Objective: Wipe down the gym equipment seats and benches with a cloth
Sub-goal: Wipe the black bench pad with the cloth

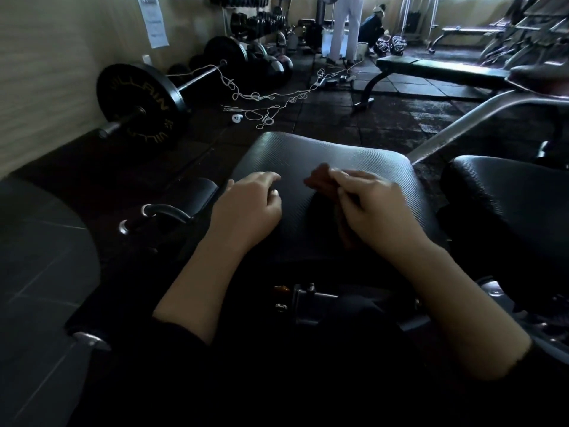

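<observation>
A black textured seat pad (323, 155) lies straight ahead of me. My right hand (372, 204) hovers over its right half and grips a brown cloth (318, 180); one end sticks out past the fingers and another part hangs below the palm. My left hand (249, 204) is over the pad's left edge, fingers loosely curled, holding nothing. A second black pad (508, 192) sits to the right. A long flat bench (440, 69) stands further back on the right.
A loaded barbell (144, 103) lies on the floor by the left wall, with tangled white cord (264, 100) beside it. Dumbbell racks (258, 23) and two people (346, 29) are at the back. A chrome frame bar (468, 121) slants at right. An adjuster bracket (308, 300) sits below the pad.
</observation>
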`<move>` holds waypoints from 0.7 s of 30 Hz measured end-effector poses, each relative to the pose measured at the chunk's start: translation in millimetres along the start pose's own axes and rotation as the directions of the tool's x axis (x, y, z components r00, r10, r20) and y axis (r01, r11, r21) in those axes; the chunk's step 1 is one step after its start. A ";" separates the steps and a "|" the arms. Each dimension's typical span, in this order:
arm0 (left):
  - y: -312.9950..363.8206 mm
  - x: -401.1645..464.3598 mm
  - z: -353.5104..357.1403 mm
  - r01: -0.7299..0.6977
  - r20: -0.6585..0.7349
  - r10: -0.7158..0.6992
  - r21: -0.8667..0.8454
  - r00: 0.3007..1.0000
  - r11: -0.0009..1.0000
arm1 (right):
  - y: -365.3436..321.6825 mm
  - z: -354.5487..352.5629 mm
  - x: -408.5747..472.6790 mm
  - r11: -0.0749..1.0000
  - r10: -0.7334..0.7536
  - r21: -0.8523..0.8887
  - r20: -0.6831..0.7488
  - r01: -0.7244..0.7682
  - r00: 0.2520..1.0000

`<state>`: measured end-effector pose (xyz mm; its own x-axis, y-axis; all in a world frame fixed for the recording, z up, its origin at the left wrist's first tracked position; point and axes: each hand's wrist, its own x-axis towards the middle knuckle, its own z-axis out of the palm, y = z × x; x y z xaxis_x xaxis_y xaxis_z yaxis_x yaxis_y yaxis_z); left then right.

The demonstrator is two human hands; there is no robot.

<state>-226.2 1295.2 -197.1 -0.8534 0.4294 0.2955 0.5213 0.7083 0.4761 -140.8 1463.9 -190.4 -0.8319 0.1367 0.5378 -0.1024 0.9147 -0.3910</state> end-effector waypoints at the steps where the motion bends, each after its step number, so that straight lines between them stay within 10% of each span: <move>1: -3.6 0.7 -4.1 0.032 -0.005 -0.032 0.024 0.999 0.999 | -6.3 3.8 9.1 1.000 0.017 0.005 0.052 -0.018 0.999; 8: -16.3 1.6 -3.0 0.063 0.061 -0.071 0.120 0.996 0.991 | -14.1 21.9 18.5 0.984 0.158 -0.125 0.260 -0.129 0.953; 21: -19.5 18.0 6.9 0.109 0.036 -0.117 0.181 0.992 0.977 | -13.4 62.8 41.0 0.987 0.155 -0.059 0.173 -0.147 0.973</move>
<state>-251.7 1292.9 -206.9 -0.9081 0.3636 0.2075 0.4159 0.8406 0.3471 -207.7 1433.3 -210.0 -0.9194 0.2094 0.3329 0.0535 0.9053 -0.4214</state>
